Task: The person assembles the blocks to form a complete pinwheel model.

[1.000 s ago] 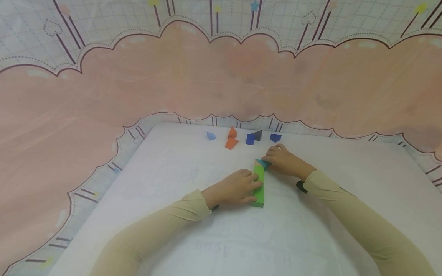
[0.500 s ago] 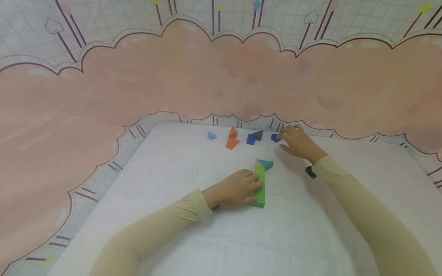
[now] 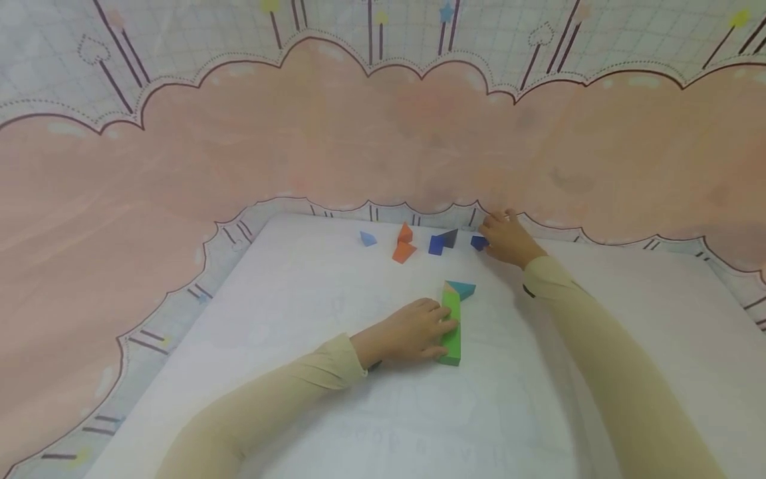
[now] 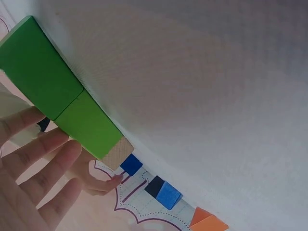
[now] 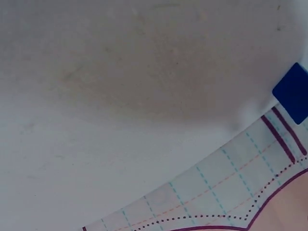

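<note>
Two green wooden blocks lie end to end in the left wrist view, a darker green block (image 4: 41, 67) and a lighter green block (image 4: 89, 125). My left hand (image 3: 413, 330) rests on this green row in the head view, its fingers straight and spread. A teal triangular block (image 3: 463, 289) sits at the row's far end. At the table's back, my right hand (image 3: 509, 238) is beside a dark blue block (image 3: 478, 243), fingertips at its right side. The left wrist view shows a fingertip very close to that block; firm contact cannot be told.
Along the back of the white table (image 3: 287, 279) lie a light blue block (image 3: 368, 239), an upper orange block (image 3: 405, 233), a lower orange block (image 3: 403, 251), a blue block (image 3: 436, 245) and a dark grey block (image 3: 449, 237). A patterned curtain (image 3: 359, 140) hangs behind.
My right hand has left the teal block and moved back to the dark blue block at the rear. My left hand stays on the green row.
</note>
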{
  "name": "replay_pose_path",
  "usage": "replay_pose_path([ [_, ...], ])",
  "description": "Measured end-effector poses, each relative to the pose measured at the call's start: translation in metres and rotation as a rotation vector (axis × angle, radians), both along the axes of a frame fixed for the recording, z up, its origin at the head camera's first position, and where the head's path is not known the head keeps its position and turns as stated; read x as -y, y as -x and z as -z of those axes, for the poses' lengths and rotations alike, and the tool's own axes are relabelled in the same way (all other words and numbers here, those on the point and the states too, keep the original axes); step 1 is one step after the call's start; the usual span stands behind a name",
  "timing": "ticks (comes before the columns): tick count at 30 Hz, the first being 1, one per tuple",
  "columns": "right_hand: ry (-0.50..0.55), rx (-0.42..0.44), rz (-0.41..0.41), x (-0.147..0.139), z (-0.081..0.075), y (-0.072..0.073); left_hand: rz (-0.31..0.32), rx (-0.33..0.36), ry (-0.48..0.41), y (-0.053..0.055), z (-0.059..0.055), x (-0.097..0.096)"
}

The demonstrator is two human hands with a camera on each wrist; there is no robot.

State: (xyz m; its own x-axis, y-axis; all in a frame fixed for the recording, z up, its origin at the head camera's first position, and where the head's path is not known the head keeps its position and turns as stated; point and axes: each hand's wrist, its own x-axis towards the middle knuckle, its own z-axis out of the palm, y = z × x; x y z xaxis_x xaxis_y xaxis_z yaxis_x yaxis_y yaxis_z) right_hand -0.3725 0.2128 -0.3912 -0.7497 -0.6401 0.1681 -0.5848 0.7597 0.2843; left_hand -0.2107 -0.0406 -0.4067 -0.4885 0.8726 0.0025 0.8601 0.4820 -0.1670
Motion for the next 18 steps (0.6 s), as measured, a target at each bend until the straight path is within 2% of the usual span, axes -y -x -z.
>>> replay_pose_path([
  [9, -0.053, -0.019, 0.015, -0.001, 0.009, 0.010, -0.012, -0.004, 0.019, -0.001, -0.001, -0.001],
  [18, -0.044, 0.045, 0.061, -0.001, 0.012, 0.010, 0.008, -0.024, 0.003, -0.001, 0.000, 0.000],
])
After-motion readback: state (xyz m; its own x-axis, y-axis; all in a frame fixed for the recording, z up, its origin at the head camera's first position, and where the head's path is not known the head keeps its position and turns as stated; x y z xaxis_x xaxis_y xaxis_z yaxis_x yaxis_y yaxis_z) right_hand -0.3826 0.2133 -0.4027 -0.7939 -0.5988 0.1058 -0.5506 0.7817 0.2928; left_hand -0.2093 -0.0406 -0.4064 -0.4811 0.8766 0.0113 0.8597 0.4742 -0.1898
